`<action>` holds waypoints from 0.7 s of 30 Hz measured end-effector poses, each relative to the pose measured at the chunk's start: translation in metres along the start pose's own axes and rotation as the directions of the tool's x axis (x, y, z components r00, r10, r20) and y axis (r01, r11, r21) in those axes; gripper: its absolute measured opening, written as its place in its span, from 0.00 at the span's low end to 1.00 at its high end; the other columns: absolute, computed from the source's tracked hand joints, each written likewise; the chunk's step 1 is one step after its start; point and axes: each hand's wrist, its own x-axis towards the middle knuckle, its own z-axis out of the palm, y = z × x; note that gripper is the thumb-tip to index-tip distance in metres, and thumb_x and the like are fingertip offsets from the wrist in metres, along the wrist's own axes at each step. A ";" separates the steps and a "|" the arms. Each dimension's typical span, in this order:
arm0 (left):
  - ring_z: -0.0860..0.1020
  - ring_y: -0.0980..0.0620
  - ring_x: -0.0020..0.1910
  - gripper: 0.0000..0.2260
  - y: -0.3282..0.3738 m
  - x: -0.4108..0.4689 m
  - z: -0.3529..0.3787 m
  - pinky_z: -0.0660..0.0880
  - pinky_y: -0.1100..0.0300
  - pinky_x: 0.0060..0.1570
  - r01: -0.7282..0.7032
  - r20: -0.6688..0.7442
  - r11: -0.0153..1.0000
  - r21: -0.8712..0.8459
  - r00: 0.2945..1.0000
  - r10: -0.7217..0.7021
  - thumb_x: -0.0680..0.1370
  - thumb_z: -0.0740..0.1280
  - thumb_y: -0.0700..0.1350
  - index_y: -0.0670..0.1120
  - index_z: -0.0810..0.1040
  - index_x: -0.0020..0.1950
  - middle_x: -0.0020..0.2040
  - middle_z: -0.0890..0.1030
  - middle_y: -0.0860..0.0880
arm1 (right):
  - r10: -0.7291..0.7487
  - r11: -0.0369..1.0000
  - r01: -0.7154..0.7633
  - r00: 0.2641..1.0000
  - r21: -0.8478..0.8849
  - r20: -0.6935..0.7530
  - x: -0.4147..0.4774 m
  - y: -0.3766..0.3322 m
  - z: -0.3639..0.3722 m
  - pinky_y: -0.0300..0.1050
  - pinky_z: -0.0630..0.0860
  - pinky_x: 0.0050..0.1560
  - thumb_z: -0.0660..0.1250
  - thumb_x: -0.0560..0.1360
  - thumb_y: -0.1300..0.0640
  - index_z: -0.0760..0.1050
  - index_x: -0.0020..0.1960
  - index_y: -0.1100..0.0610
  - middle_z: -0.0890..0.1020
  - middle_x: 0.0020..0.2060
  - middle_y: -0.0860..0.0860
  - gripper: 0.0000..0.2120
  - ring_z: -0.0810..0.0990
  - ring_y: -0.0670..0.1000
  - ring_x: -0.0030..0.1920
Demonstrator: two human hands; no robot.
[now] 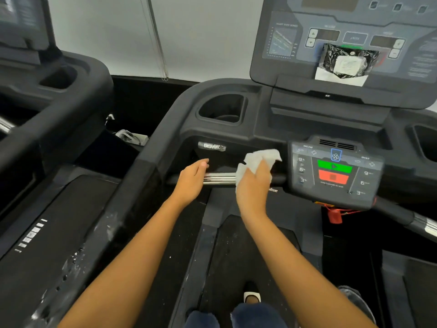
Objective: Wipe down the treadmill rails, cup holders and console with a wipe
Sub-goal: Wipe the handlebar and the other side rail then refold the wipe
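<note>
Gripping a crumpled white wipe [257,162], the right hand [254,185] holds it against the chrome front rail [218,178], just left of the control panel [334,172]. The left hand [192,179] rests on the same rail with fingers relaxed, holding nothing, below the left cup holder [222,107].

The wipe [257,159] lies over the grip bar [220,178] between the left hand [192,183] and the control panel [335,171], with the cup holder [222,108] behind and the packet [345,62] on the console [283,43].

A gym — two treadmills side by side, the near console [335,172] beside the second treadmill [47,95].
</note>
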 end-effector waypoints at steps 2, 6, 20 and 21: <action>0.72 0.58 0.62 0.17 0.010 -0.007 -0.015 0.64 0.67 0.59 0.000 -0.069 0.995 -0.096 0.998 -0.006 0.84 0.53 0.46 0.44 0.72 0.70 0.64 0.77 0.48 | -0.131 0.771 0.266 0.956 -0.579 0.264 0.009 0.035 0.017 0.60 0.62 0.69 0.61 0.75 0.55 0.70 0.57 0.51 0.73 0.56 0.51 0.11 0.70 0.52 0.59; 0.74 0.58 0.63 0.17 0.017 -0.028 -0.057 0.67 0.67 0.60 -0.006 -0.211 0.969 -0.248 0.976 -0.048 0.83 0.54 0.46 0.46 0.76 0.66 0.62 0.79 0.52 | -0.008 0.589 0.406 0.867 -0.698 0.497 -0.016 0.058 0.075 0.56 0.52 0.72 0.62 0.76 0.52 0.65 0.72 0.58 0.67 0.70 0.55 0.26 0.64 0.55 0.71; 0.69 0.52 0.43 0.12 -0.053 -0.087 -0.161 0.66 0.54 0.47 0.429 -0.423 0.850 -0.306 0.738 -0.525 0.83 0.51 0.51 0.47 0.69 0.45 0.43 0.72 0.48 | -0.086 0.155 0.874 0.476 -0.461 0.875 -0.082 0.025 0.169 0.58 0.47 0.75 0.57 0.78 0.51 0.50 0.77 0.64 0.50 0.77 0.63 0.34 0.47 0.60 0.77; 0.70 0.51 0.45 0.13 -0.058 -0.089 -0.164 0.66 0.54 0.47 0.439 -0.403 0.845 -0.307 0.744 -0.533 0.83 0.51 0.51 0.46 0.71 0.46 0.45 0.74 0.46 | -0.117 0.128 0.917 0.393 -0.379 0.912 -0.105 0.032 0.156 0.57 0.46 0.75 0.57 0.77 0.52 0.49 0.77 0.65 0.50 0.77 0.64 0.35 0.47 0.61 0.77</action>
